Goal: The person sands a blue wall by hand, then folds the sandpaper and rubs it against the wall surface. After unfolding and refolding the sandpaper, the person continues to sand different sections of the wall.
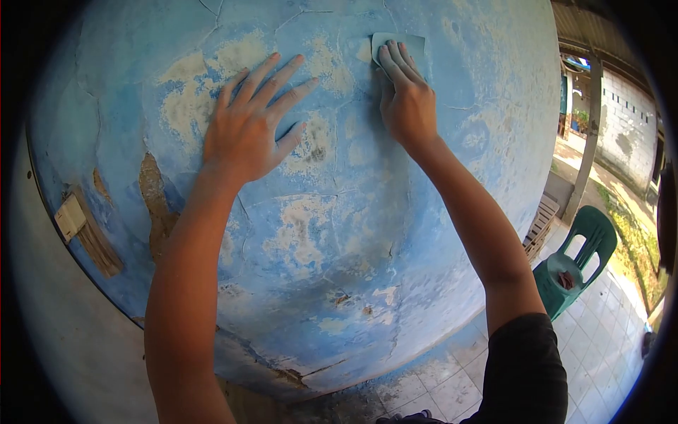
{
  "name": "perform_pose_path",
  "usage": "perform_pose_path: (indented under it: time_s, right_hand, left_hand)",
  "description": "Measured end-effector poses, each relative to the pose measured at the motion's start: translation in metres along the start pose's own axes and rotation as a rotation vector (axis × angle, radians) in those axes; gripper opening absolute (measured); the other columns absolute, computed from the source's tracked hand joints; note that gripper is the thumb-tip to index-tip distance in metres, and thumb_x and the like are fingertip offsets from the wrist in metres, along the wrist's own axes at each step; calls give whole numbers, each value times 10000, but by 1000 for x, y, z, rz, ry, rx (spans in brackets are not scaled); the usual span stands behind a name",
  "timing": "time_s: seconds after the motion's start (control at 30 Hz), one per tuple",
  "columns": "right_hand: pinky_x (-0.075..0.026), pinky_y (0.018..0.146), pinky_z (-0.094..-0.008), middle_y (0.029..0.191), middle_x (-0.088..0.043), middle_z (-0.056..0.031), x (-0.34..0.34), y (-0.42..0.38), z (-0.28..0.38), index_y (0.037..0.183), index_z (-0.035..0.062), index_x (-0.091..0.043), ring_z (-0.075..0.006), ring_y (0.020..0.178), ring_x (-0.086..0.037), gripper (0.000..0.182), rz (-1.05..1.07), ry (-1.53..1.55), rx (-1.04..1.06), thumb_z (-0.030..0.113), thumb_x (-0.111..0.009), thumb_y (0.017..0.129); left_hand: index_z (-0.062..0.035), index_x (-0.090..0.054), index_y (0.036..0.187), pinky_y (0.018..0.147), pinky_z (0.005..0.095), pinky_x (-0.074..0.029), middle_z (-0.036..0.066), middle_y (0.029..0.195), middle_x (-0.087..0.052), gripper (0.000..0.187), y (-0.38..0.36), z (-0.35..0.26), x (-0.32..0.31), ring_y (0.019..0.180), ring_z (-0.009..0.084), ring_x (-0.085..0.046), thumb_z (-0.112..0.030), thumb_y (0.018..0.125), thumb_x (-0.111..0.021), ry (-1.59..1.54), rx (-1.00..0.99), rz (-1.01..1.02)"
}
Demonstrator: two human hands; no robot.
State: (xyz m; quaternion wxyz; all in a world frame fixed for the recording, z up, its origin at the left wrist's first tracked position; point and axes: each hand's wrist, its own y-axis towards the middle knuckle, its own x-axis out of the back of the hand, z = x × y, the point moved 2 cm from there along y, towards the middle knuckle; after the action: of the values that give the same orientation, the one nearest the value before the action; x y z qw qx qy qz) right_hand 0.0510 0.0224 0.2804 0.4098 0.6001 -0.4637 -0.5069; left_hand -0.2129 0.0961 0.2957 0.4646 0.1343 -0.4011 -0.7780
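A blue wall (353, 166) with cracks and pale patches of worn paint fills most of the view. Flat on its upper left part lies my left hand (247, 127), fingers spread, holding nothing. Higher up and to the right, my right hand (407, 99) presses a grey-green sheet (411, 44) against the wall. The sheet looks like sandpaper; its top and right edges show beyond my fingers, which lie close together over it. Pale dust covers the fingers of both hands.
A green plastic chair (590, 237) with small brown pieces on its seat stands at the right on a tiled floor (452, 389). Behind it are a post (590, 134) and a white block wall (621, 127). A switch box (70, 218) is on the wall at far left.
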Motion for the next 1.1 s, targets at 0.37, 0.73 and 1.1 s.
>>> perform_pose_path:
  time_s: [0.37,0.73,1.1]
  right_hand:
    - [-565,1134,-449,1475,-678,-159,6,-12,11,1394,44,-710,-329,1424,-606,388,126,33,174,48,-627,1015]
    - [-513,1200,-433,1482,-682,-93,0,-3,2,1377,97,-731,-291,1424,-603,404,25,127,71,8,-662,989]
    - [-530,1181,-454,1519,-651,-121,12,-14,-1,1402,90,-714,-293,1440,-592,421,175,56,239,-5,-649,996]
  left_hand:
    - [-162,-683,1354,1197,480,-404,36,1595,-530,435,36,-13,10,1549,279,-416,-374,979,-748,-9,118,112]
    - [-188,-599,1522,1291,483,-374,70,1665,-472,551,34,-12,-15,1581,290,-403,-328,998,-695,78,74,-160]
    - [-159,-644,1501,1272,478,-380,100,1645,-545,582,39,-29,-21,1560,283,-450,-268,934,-719,168,166,-187]
